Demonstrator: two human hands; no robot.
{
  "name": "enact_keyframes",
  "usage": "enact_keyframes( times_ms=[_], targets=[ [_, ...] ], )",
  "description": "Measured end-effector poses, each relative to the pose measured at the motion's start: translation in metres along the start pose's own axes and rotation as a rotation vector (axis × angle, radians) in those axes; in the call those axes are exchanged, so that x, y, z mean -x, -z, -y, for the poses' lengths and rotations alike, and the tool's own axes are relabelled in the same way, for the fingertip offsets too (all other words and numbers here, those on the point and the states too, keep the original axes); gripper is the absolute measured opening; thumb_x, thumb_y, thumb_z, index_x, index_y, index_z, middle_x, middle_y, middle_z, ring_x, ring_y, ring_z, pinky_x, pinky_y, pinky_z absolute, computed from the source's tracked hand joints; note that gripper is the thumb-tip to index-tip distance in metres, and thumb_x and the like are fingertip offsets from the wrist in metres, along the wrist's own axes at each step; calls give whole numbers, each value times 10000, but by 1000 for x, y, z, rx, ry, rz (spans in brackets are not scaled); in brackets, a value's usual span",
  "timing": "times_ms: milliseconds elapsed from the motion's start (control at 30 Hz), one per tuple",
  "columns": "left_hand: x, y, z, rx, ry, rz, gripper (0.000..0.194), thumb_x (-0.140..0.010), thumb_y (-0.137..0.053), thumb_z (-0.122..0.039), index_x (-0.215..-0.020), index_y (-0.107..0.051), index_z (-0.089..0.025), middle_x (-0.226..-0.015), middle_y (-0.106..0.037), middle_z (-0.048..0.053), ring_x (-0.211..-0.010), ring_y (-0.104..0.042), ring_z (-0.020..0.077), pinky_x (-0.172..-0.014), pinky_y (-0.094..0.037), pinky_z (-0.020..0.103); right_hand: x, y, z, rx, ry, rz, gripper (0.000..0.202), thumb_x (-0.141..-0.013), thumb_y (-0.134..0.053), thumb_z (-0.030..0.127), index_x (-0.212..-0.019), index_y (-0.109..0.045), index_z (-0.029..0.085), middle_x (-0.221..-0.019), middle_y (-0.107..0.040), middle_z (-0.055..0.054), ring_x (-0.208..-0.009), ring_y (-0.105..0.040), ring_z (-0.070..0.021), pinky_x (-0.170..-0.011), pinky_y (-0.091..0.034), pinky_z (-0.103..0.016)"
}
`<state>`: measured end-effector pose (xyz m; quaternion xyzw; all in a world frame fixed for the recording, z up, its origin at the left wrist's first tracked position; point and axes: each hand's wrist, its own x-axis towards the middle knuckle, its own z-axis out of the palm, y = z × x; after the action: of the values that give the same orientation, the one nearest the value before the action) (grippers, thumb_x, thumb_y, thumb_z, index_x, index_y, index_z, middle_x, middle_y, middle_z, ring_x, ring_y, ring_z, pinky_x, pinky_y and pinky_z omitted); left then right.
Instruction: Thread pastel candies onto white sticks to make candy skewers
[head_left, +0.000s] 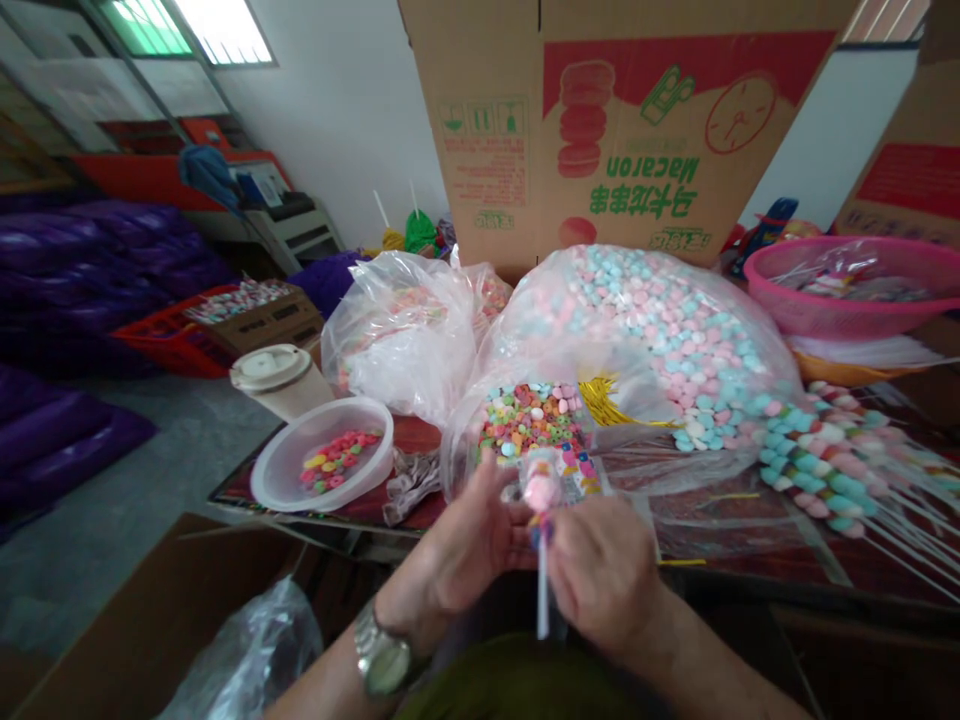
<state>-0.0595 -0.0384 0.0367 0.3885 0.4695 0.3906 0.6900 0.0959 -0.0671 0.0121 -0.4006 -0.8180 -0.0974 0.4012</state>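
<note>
The skewer point(541, 490) is grasped by the fingers of the right hand point(607, 560). Behind it, the left hand point(472, 540) is opened, palm shown. Beyond the fingers, candies point(525, 420) are seen; on their left, a bowl point(266, 482) is placed.

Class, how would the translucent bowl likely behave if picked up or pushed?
The bowl is probably light, holding little candy. Those loose pieces would likely slide if it tilts. Near the edge of the table, it might tip if pushed.
</note>
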Motion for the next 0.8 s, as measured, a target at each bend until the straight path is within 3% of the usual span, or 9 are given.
enact_keyframes(
  times_ms=[100,167,233,367,500,600,667,700,800],
  targets=[
    [17,18,-25,157,-83,82,816,-699,-181,-848,-999,-623,-231,-551,-604,33,-514,-575,192,-546,-468,327,3,-6,6,-318,-225,173,267,-862,-367,147,-628,-484,197,-539,-522,-12,-493,-462,-139,-482,-301,-265],
    [28,24,-30,42,-62,231,800,-678,-220,-861,-746,-679,-209,-434,-551,34,-443,-539,184,-542,-472,334,3,-6,7,-469,-505,172,263,-876,-373,180,-628,-459,204,-537,-503,12,-494,-459,-122,-477,-306,-237],
    [35,20,-24,-187,8,281,660,-740,-381,-764,-611,-671,-186,-490,-596,46,-527,-573,186,-630,-487,320,1,-5,10,-541,-616,145,244,-876,-386,208,-640,-450,206,-555,-495,18,-521,-460,-122,-503,-318,-232],
    [32,-1,2,-339,16,163,414,-798,-546,-553,-741,-696,-172,-762,-676,29,-790,-596,188,-771,-465,269,2,-7,25,-674,-635,200,255,-864,-385,243,-614,-415,204,-577,-495,10,-544,-451,-119,-534,-328,-241],
    [15,-11,21,-152,13,125,392,-818,-539,-496,-692,-654,-144,-658,-623,29,-687,-568,163,-686,-460,260,9,-15,26,-944,-976,298,326,-891,-380,400,-636,-437,205,-474,-417,56,-443,-385,-94,-444,-302,-214],
    [4,-12,30,-161,-144,-67,326,-791,-583,-450,-683,-627,-145,-592,-568,3,-597,-518,133,-614,-431,234,12,-17,17,-1087,-1132,416,419,-887,-338,522,-626,-438,210,-374,-353,83,-331,-300,-79,-363,-253,-211],
    [1,-17,37,-281,-255,-179,293,-807,-560,-430,-719,-628,-159,-600,-569,-2,-580,-503,131,-580,-412,223,15,-14,11,-1049,-1095,297,406,-839,-437,561,-651,-472,202,-459,-473,47,-397,-409,-91,-408,-343,-214],
    [1,-22,41,-387,-299,-136,273,-820,-544,-411,-735,-636,-169,-616,-583,3,-586,-510,137,-579,-410,224,18,-10,9,-1020,-1064,192,380,-801,-509,563,-697,-503,198,-558,-549,18,-485,-490,-108,-474,-407,-223],
    [0,-39,48,-811,-395,265,198,-806,-573,-364,-737,-670,-206,-640,-622,24,-595,-546,165,-602,-420,246,41,9,-4,-980,-1110,-32,324,-751,-629,504,-841,-557,201,-777,-638,-28,-706,-596,-164,-645,-493,-274]
  ],
)
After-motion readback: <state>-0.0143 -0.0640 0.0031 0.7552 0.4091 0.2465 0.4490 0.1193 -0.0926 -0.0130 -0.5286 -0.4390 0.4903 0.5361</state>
